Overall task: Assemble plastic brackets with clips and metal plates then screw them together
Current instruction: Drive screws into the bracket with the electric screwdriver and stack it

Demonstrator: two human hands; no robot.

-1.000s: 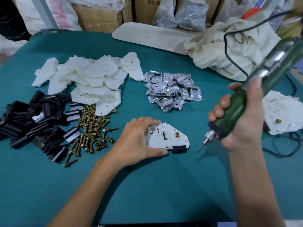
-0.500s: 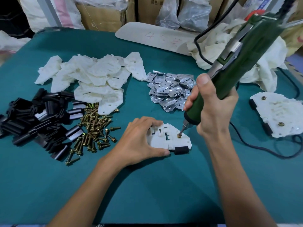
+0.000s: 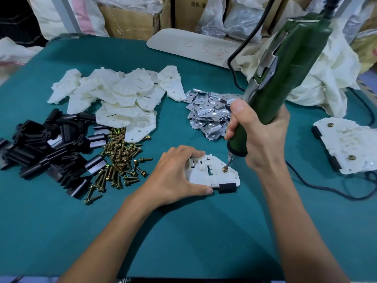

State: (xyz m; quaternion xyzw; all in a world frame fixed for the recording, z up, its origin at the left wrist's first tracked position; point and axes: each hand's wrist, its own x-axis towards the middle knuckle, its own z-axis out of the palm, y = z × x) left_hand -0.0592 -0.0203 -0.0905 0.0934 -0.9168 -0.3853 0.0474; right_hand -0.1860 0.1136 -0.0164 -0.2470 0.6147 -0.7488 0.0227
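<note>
A white plastic bracket (image 3: pixel 226 176) lies flat on the green table (image 3: pixel 183 231), with a black clip (image 3: pixel 227 188) at its near edge. My left hand (image 3: pixel 179 176) presses on the bracket's left side, thumb along the near edge. My right hand (image 3: pixel 261 131) grips a green electric screwdriver (image 3: pixel 285 68), tilted, its bit resting on a brass screw (image 3: pixel 224 169) in the bracket.
White brackets (image 3: pixel 114 99) are piled at the back left, black clips (image 3: pixel 44 146) at the left, brass screws (image 3: pixel 118 160) beside them, metal plates (image 3: pixel 208 115) behind the bracket. Finished assemblies (image 3: pixel 350 144) lie at the right, over a black cable (image 3: pixel 326 188). Crumpled cloth (image 3: pixel 326 64) and boxes stand behind.
My right hand swung the screwdriver in from the right and set its bit on the screw, where it stays. My left hand has kept holding the bracket.
</note>
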